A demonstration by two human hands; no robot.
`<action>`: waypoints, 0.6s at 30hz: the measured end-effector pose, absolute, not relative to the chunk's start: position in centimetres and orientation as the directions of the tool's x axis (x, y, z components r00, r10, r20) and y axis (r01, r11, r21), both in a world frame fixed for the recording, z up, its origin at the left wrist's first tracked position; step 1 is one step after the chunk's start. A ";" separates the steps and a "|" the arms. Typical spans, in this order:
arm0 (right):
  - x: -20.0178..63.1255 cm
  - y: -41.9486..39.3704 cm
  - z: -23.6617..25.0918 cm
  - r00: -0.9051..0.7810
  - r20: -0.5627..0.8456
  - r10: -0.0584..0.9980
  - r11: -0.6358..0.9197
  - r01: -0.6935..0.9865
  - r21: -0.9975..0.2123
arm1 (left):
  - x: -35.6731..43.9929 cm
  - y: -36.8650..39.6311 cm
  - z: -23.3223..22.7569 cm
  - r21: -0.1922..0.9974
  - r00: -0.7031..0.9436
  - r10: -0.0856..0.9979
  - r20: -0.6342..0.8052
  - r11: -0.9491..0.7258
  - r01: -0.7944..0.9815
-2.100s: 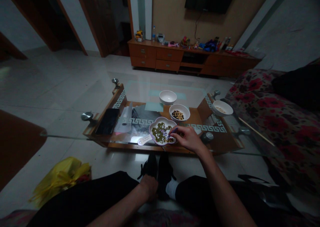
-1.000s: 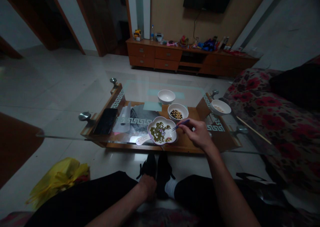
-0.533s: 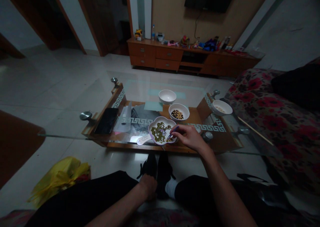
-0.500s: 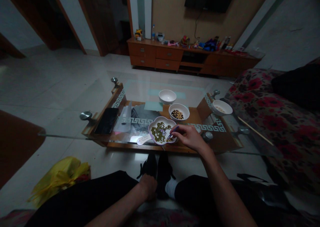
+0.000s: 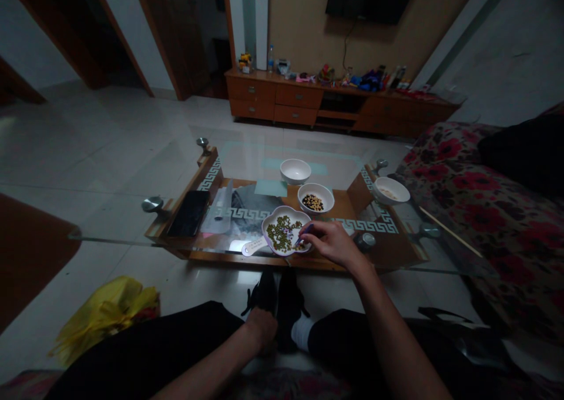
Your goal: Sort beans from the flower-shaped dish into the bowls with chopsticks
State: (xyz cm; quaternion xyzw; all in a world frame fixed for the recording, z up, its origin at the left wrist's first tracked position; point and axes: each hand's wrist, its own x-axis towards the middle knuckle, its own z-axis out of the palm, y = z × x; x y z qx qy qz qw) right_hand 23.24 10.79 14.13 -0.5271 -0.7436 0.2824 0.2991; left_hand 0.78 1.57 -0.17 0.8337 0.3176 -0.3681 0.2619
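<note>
My right hand (image 5: 333,241) pinches a pair of purple tweezers (image 5: 305,233), their tips down in the right side of a white, purple-rimmed dish (image 5: 265,226). Green mung beans (image 5: 282,234) lie loose in this flower-shaped dish, whose short handle (image 5: 252,246) points left. Just behind it stands a white bowl (image 5: 328,192) with dark and pale beans (image 5: 312,202). Farther back is an empty white bowl (image 5: 295,171); another, at the right, holds a few pale bits (image 5: 388,194). Low between my knees, my left hand (image 5: 263,325) rests curled closed, apart from the table.
All the bowls stand on a glass-topped table (image 5: 132,229). A dark phone (image 5: 189,213) and papers (image 5: 217,211) are at its left, a dark can (image 5: 365,241) near my right wrist. One wooden chopstick (image 5: 449,231) lies at the right; a yellow bag (image 5: 106,312) is on the floor.
Almost nothing differs. My right hand stays at the dish with the tweezers, perhaps shifted very slightly, and my left hand keeps its place.
</note>
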 end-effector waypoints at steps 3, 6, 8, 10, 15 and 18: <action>23.2 10.8 14.0 -0.266 0.148 0.953 0.285 0.608 -0.741 | 0.7 1.5 -0.6 0.205 0.532 0.348 -0.772 -0.656 0.726; 23.3 10.8 13.9 -0.258 0.141 0.956 0.272 0.595 -0.756 | 0.6 1.5 -0.9 0.208 0.531 0.354 -0.770 -0.648 0.733; 23.3 10.8 13.9 -0.252 0.145 0.957 0.271 0.591 -0.759 | 0.6 1.5 -0.9 0.208 0.529 0.353 -0.772 -0.646 0.734; 23.3 10.8 14.0 -0.249 0.158 0.955 0.280 0.596 -0.753 | 0.7 1.5 -0.8 0.208 0.528 0.347 -0.775 -0.649 0.732; 23.2 10.8 14.2 -0.254 0.175 0.951 0.297 0.604 -0.740 | 0.7 1.4 -0.2 0.203 0.524 0.345 -0.779 -0.652 0.731; 23.1 10.8 14.0 -0.255 0.167 0.952 0.294 0.618 -0.730 | 0.7 1.4 -0.3 0.202 0.527 0.349 -0.775 -0.653 0.730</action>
